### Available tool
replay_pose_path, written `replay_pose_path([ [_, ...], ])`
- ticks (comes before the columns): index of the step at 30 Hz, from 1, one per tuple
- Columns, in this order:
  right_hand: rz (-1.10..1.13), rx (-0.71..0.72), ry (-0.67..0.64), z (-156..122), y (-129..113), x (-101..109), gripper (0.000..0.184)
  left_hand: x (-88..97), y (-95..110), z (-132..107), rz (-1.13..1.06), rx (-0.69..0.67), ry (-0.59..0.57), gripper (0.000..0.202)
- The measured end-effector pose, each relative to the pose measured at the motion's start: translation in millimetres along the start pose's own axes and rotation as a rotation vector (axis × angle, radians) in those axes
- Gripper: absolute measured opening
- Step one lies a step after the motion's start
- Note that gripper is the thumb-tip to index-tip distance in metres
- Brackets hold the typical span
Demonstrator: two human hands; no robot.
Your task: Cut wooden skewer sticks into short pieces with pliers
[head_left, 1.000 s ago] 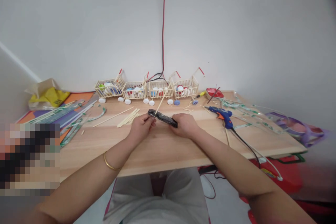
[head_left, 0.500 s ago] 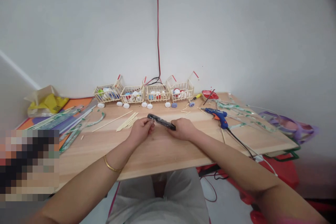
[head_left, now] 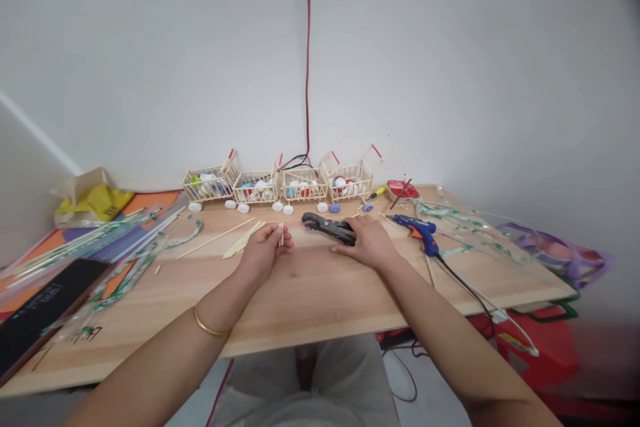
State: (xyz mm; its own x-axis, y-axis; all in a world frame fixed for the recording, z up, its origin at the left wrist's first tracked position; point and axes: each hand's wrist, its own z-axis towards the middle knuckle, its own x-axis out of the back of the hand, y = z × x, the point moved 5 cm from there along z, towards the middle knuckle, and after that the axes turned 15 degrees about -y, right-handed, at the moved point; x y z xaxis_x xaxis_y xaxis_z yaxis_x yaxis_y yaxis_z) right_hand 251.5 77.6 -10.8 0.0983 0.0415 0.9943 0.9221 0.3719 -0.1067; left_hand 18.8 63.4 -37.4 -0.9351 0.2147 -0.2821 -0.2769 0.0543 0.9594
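My left hand (head_left: 265, 248) is closed to a narrow pinch, thumb against fingers, holding at least 1 short, pale wooden stick piece (head_left: 281, 233) upright above the bare middle of the pale wood-grain bench (head_left: 310, 300). My right hand (head_left: 369, 241) is wider, thumb apart from the fingers around the handles of the black metal pliers (head_left: 327, 227); I can't tell whether it grips them or only touches. Their head points toward my left hand, without touching it.

Just beside my left hand I have a loose bundle of pale wooden sticks (head_left: 243, 240), with 1 longer pale stick (head_left: 215, 238) farther left. Beyond both hands, 4 miniature carts made of pale sticks (head_left: 305, 185) stand in a row near the wall (head_left: 200, 47). To the right of my right hand lies a blue glue gun with an orange trigger (head_left: 425, 233).
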Motion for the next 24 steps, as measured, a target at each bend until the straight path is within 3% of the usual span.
replay_pose_path([
  [4, -0.027, 0.027, 0.076, -2.0, 2.9, 4.4, 0.078, -1.3, -1.6, -0.2, -0.212, 0.071, -0.076, 0.012],
  [10, 0.124, 0.081, 0.311, -7.5, -11.9, 19.9, 0.043, -7.2, -0.6, -2.9, -0.319, 0.134, -0.156, 0.013],
  [14, 0.189, 0.274, 0.218, -2.3, -39.0, 23.3, 0.037, -9.7, -3.1, -4.7, -0.329, 0.178, -0.177, 0.014],
  [19, 0.219, 0.504, 0.067, 15.6, -87.7, 25.2, 0.067, -13.6, -6.4, -6.3, -0.368, 0.197, -0.211, 0.01],
  [24, 0.29, 0.553, 0.032, 34.0, -111.0, 14.9, 0.042, -11.5, -5.0, -4.6, -0.325, 0.154, -0.216, 0.01],
])
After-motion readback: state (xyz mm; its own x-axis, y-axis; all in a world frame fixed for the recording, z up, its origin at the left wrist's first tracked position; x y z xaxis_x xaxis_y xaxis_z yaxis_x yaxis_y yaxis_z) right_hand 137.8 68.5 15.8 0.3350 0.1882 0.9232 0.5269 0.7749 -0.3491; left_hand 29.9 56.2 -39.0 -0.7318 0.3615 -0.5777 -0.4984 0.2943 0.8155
